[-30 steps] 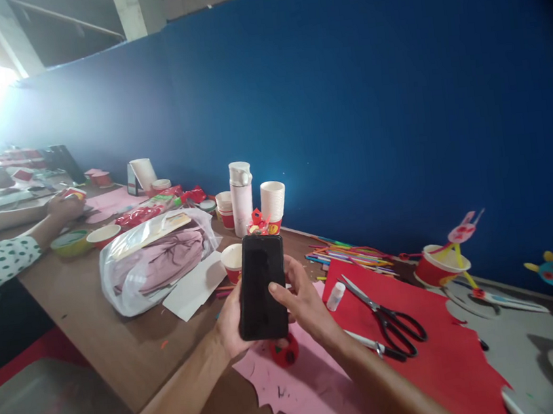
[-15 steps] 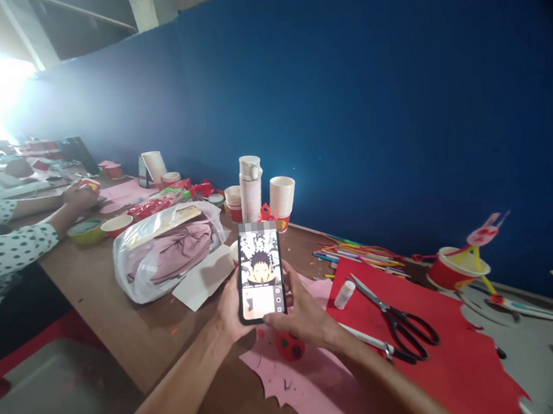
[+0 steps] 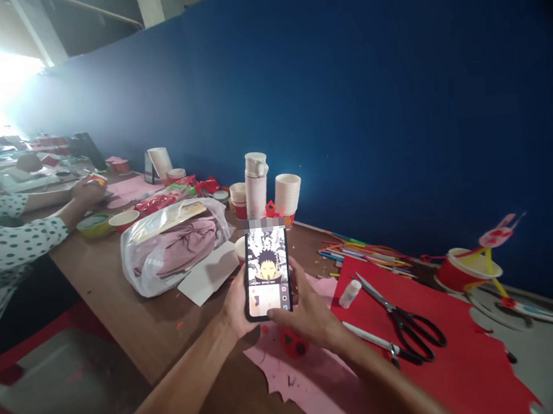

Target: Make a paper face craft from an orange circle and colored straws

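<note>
A co-worker's dotted sleeve point(image 3: 18, 244) reaches over the table well to the left of the hands I am watching, with a plastic bag point(image 3: 138, 274) lying nearer them. The left hand point(image 3: 237, 306) curls around one edge of a lit phone point(image 3: 267, 260), raised between both hands above pink paper point(image 3: 327, 402), while the right hand point(image 3: 309, 305) clasps the other, thumb at the screen's foot. Right of that hand, black-handled scissors point(image 3: 397, 316) rest on a red sheet point(image 3: 458, 385).

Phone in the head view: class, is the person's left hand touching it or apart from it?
Touching. The head view shows the left hand against the lower left edge of the phone, with no gap between them.
</note>
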A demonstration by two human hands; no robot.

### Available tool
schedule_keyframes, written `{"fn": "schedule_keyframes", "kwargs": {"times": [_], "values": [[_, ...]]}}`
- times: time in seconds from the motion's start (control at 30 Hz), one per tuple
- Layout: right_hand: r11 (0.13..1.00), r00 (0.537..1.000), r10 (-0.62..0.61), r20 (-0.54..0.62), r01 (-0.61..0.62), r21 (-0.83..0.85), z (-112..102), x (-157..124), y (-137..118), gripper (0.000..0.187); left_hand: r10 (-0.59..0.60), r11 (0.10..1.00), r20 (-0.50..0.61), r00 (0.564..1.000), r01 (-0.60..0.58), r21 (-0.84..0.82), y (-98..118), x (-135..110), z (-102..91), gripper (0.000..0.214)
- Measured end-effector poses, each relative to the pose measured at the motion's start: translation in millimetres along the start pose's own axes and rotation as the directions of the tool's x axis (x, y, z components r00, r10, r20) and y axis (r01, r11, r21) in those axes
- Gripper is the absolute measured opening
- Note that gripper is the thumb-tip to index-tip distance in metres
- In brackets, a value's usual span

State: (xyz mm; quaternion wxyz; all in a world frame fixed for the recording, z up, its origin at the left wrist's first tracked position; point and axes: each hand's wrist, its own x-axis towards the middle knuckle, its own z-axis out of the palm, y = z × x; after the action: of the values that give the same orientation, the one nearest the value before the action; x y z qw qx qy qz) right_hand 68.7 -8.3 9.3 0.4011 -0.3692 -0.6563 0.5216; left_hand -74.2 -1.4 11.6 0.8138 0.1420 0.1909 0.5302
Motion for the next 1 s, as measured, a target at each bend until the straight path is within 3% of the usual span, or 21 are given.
{"fn": "schedule_keyframes", "kwargs": {"times": [0.1, 0.23, 0.37, 0.53, 0.73, 1.0], "values": [[1.0, 0.996, 0.027, -0.09, -0.028, -0.002, 0, 3, 4, 0.087, -0.024, 1.0, 0.02, 1.0, 0.023, 0.01, -4, 1, -2.2, 0.044], [0.992, 0.966, 0.066, -0.249, -0.036, 0.124, -5, 6, 0, 0.062, -0.054, 0.998, 0.018, 0.998, 0.054, 0.026, -9, 1, -2.6, 0.038], [0.97, 0.974, 0.073, -0.215, -0.019, 0.243, -8, 6, -2, 0.051, -0.09, 0.996, 0.049, 0.995, 0.088, 0.025, -9, -1, -0.7, 0.038], [0.969, 0.988, 0.084, -0.131, -0.051, 0.243, -7, 8, 7, 0.061, 0.009, 0.999, -0.034, 0.999, -0.007, 0.044, -5, 0, 3.3, 0.039], [0.986, 0.99, 0.046, -0.135, -0.023, 0.168, -4, 6, 8, 0.076, -0.046, 0.998, 0.012, 0.999, 0.046, 0.042, -5, 0, 4.0, 0.045], [0.998, 0.986, 0.035, -0.165, -0.027, 0.051, 1, 3, 5, 0.085, -0.042, 0.998, -0.005, 0.999, 0.042, 0.048, -6, 0, 2.9, 0.046]]}}
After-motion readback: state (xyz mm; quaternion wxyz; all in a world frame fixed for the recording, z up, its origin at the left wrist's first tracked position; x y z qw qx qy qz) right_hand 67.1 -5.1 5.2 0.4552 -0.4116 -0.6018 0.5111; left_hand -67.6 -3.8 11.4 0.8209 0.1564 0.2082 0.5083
